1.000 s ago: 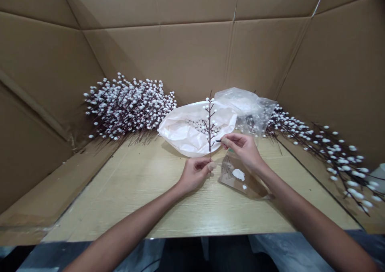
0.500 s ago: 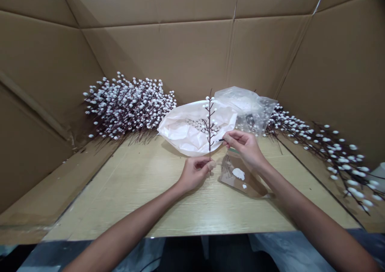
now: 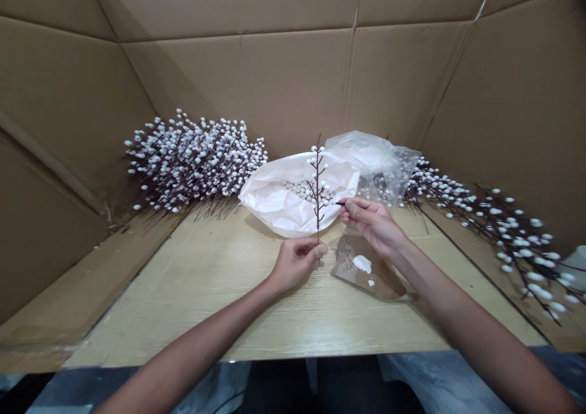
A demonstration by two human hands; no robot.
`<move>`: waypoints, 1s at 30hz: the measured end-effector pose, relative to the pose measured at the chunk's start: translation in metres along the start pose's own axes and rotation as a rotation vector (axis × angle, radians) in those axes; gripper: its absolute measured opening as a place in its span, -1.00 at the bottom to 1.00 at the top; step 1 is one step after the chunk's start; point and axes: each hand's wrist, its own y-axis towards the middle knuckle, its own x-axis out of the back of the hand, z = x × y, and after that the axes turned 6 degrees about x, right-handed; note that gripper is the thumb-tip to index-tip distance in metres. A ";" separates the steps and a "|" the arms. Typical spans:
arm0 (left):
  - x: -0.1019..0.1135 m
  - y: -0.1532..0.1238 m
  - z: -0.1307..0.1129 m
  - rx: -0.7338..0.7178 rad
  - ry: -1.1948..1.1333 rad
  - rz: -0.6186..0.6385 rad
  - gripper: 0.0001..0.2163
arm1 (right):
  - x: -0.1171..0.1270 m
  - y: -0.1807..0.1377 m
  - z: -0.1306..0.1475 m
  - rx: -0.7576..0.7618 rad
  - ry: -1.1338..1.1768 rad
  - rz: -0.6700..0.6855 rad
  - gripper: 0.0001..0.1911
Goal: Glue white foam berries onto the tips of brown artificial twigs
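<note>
My left hand (image 3: 300, 260) pinches the lower stem of a brown artificial berry branch (image 3: 317, 209), which stands upright. White berries sit on its upper twigs; several lower twigs are bare. Just right of the branch, my right hand (image 3: 368, 220) is closed on a thin dark stick (image 3: 340, 204), its tip pointing left toward the twigs. What kind of tool it is I cannot make out. Behind the branch lies an open white plastic bag (image 3: 270, 209) with loose white berries (image 3: 300, 189) inside. Below my right hand rests a brown piece (image 3: 343, 270) bearing a white blob (image 3: 362, 263).
A large heap of white-berried branches (image 3: 196, 163) lies at the back left. More berry branches (image 3: 485, 218) stretch along the right side. A clear plastic bag (image 3: 366, 154) sits behind the white one. Cardboard walls (image 3: 238, 66) enclose the table (image 3: 183, 298) at the back and sides.
My right hand has shifted slightly upward with the dark stick, whose tip now sits a little higher beside the branch. My left hand still holds the stem in about the same place.
</note>
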 end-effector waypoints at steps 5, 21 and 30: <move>0.000 0.001 0.001 0.004 0.009 -0.013 -0.72 | -0.002 0.000 0.001 0.012 -0.011 -0.043 -0.62; 0.000 0.000 -0.001 -0.017 -0.012 0.024 -0.69 | -0.008 -0.006 -0.005 0.266 -0.464 -0.016 -0.68; -0.001 -0.001 -0.003 -0.005 -0.009 0.009 -0.68 | -0.007 -0.007 0.001 0.293 -0.448 -0.020 -0.72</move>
